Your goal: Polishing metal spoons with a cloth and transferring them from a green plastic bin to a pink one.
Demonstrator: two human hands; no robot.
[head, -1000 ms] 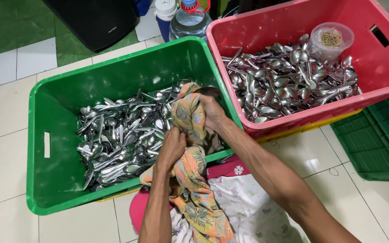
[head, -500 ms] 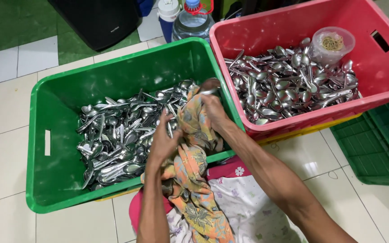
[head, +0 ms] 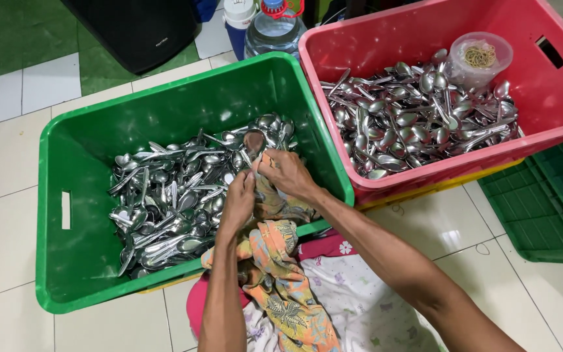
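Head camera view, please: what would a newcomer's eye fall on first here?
Two bright crates heaped with metal spoons: a green crate on the left and a red crate at upper right. Over the green crate's near edge, the left hand and right hand meet around a spoon and a patterned orange cloth.

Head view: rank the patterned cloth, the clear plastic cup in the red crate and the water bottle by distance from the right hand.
1. Patterned cloth: in the right hand.
2. Water bottle: beyond the crates.
3. Clear plastic cup: far right, on the spoons.
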